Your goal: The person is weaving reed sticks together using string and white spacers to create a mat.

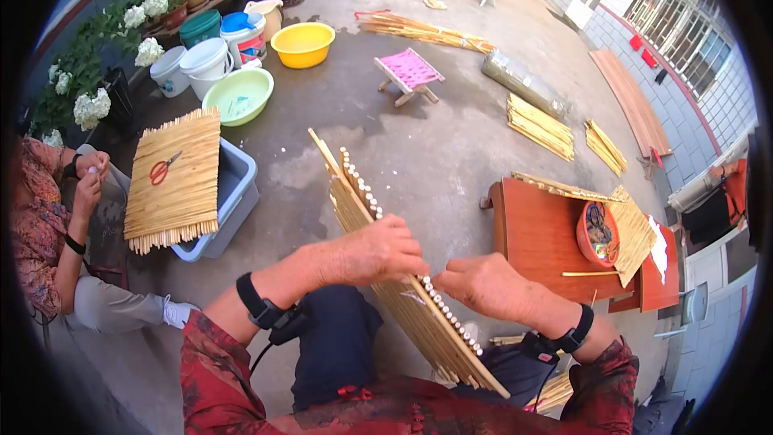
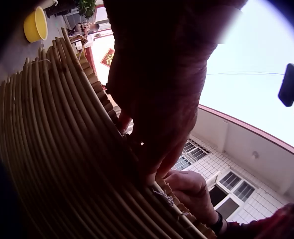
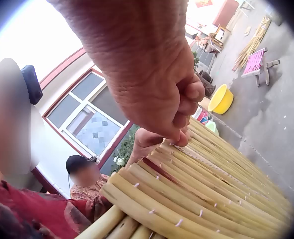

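Note:
A mat of straw-coloured reed stalks [image 1: 411, 310], bound with white thread, stands tilted across the person's lap, its row of cut ends facing up. The left hand [image 1: 378, 250] grips the upper edge near the middle, fingers bent over it. Close beside it, the right hand [image 1: 487, 283] has its fingers curled and pinches at the same edge. A white twisted string [image 3: 206, 162] runs along the stalks from the right fingertips. Small thread stitches [image 3: 179, 222] dot the mat. In the left wrist view, a knotted thread [image 2: 164, 196] sits just below the left fingertips.
At left, another reed mat [image 1: 173, 185] with red scissors [image 1: 165, 169] lies over a blue tub [image 1: 237, 201], near a seated person [image 1: 60, 225]. A red-brown table [image 1: 535, 234] at right bears a basket [image 1: 597, 234]. A pink stool [image 1: 409, 72] and reed bundles [image 1: 539, 126] stand ahead.

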### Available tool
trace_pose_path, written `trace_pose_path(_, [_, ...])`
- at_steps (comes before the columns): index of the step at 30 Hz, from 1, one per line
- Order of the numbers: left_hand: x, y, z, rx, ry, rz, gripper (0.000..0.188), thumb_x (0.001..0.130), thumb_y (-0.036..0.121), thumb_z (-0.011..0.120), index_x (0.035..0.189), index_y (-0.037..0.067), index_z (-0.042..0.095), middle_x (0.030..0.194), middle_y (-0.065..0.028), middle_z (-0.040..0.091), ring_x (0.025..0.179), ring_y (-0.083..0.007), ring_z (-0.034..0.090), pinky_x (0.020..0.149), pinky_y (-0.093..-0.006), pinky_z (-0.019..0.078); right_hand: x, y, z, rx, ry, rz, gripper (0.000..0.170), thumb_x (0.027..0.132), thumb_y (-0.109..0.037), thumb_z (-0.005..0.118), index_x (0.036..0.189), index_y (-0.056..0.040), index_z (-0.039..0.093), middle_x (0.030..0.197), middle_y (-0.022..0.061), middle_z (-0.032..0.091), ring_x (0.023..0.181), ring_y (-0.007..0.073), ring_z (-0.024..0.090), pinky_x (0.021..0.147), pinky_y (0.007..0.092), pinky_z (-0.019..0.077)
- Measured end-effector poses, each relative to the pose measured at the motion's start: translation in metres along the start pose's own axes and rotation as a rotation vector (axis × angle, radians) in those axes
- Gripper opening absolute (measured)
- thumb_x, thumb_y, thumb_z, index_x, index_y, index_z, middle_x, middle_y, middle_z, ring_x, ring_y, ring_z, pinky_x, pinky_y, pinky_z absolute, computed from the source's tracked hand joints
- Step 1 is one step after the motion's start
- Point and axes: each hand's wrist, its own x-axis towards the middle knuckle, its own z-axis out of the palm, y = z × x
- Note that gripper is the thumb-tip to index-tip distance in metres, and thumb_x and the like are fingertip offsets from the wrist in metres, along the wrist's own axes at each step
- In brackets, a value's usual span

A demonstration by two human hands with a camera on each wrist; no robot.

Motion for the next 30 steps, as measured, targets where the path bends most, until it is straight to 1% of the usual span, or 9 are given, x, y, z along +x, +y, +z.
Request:
trace_pose_path(7, [-0.009, 0.038, 0.017, 0.086, -0.032, 0.004, 0.018, 0.08, 0.009, 0.058, 0.098, 0.008, 0.058, 0.09, -0.0026, 0.056, 0.089, -0.0188, 0.055, 0.093, -0.0362, 0.0375, -0.008, -0.017, 0.024, 0.088, 0.021, 0.001, 0.008, 0.085, -0.014, 0.06, 0.087, -0.0076, 0.056, 0.078, 0.0085, 0.056, 0.069, 0.0281, 0.061, 0.061, 0.0389, 0.0508])
trace_pose_path(9, [-0.014, 0.049, 0.021, 0.006, 0.143, -0.111, 0.018, 0.079, 0.007, 0.059, 0.097, 0.008, 0.058, 0.091, -0.0028, 0.057, 0.091, -0.0185, 0.056, 0.098, -0.0383, 0.0364, -0.01, -0.023, 0.032, 0.447, 0.136, 0.157, 0.011, 0.087, -0.014, 0.061, 0.09, -0.0057, 0.056, 0.081, 0.0117, 0.06, 0.073, 0.0308, 0.063, 0.063, 0.0388, 0.0507])
trace_pose_path(13, [-0.02, 0.057, 0.019, 0.157, 0.068, -0.102, 0.018, 0.078, 0.009, 0.061, 0.096, 0.008, 0.058, 0.092, -0.0032, 0.057, 0.092, -0.0191, 0.056, 0.101, -0.0401, 0.0355, -0.009, -0.034, 0.034, 0.676, 0.195, 0.271, 0.014, 0.086, -0.014, 0.063, 0.095, -0.0041, 0.056, 0.082, 0.0144, 0.063, 0.077, 0.0318, 0.064, 0.065, 0.0372, 0.0504])
trace_pose_path(15, [-0.021, 0.054, 0.018, 0.095, 0.067, -0.105, 0.019, 0.078, 0.01, 0.062, 0.096, 0.008, 0.057, 0.091, -0.0037, 0.057, 0.09, -0.0199, 0.056, 0.098, -0.0413, 0.0376, -0.003, -0.038, 0.022, 0.791, -0.01, 0.459, 0.013, 0.091, -0.015, 0.061, 0.096, -0.0032, 0.058, 0.076, 0.009, 0.064, 0.069, 0.0192, 0.062, 0.061, 0.0332, 0.0484])
trace_pose_path(16, [-0.02, 0.054, 0.015, 0.049, 0.074, -0.09, 0.018, 0.078, 0.009, 0.062, 0.095, 0.007, 0.057, 0.091, -0.0044, 0.057, 0.088, -0.0213, 0.056, 0.091, -0.0392, 0.041, -0.003, -0.038, 0.025, 0.817, -0.022, 0.475, 0.013, 0.091, -0.015, 0.061, 0.096, -0.0032, 0.058, 0.076, 0.009, 0.064, 0.069, 0.0192, 0.062, 0.061, 0.0332, 0.0484])
trace_pose_path(18, [-0.02, 0.052, 0.015, 0.021, 0.038, -0.108, 0.018, 0.077, 0.009, 0.062, 0.095, 0.007, 0.057, 0.09, -0.0044, 0.057, 0.087, -0.0219, 0.056, 0.088, -0.0378, 0.0421, 0.0, -0.033, 0.031, 0.704, -0.01, 0.459, 0.017, 0.087, -0.017, 0.064, 0.097, -0.0042, 0.06, 0.083, 0.0176, 0.065, 0.077, 0.0358, 0.064, 0.066, 0.0409, 0.05])
trace_pose_path(21, [-0.02, 0.054, 0.014, 0.007, 0.007, -0.118, 0.018, 0.077, 0.008, 0.063, 0.094, 0.007, 0.057, 0.089, -0.0045, 0.058, 0.086, -0.023, 0.056, 0.083, -0.0353, 0.0434, 0.0, -0.036, 0.025, 0.606, 0.013, 0.28, 0.017, 0.088, -0.02, 0.061, 0.098, -0.0064, 0.061, 0.086, 0.0189, 0.066, 0.077, 0.0387, 0.063, 0.068, 0.0441, 0.0502])
trace_pose_path(28, [-0.02, 0.057, 0.008, -0.043, 0.029, -0.118, 0.022, 0.075, 0.008, 0.066, 0.096, 0.006, 0.059, 0.092, -0.0039, 0.06, 0.085, -0.0225, 0.056, 0.081, -0.0344, 0.0438, -0.004, -0.04, 0.022, 0.508, -0.08, 0.304, 0.014, 0.089, -0.021, 0.061, 0.095, -0.0086, 0.062, 0.079, 0.0129, 0.064, 0.07, 0.0344, 0.063, 0.059, 0.0405, 0.0494])
trace_pose_path(30, [-0.018, 0.057, 0.007, -0.056, 0.029, -0.107, 0.022, 0.075, 0.008, 0.066, 0.096, 0.006, 0.059, 0.092, -0.0036, 0.06, 0.085, -0.0221, 0.056, 0.081, -0.0342, 0.0438, -0.003, -0.039, 0.021, 0.447, -0.12, 0.276, 0.018, 0.091, -0.025, 0.055, 0.096, -0.0087, 0.061, 0.083, 0.0172, 0.066, 0.076, 0.0381, 0.063, 0.066, 0.0469, 0.0502])
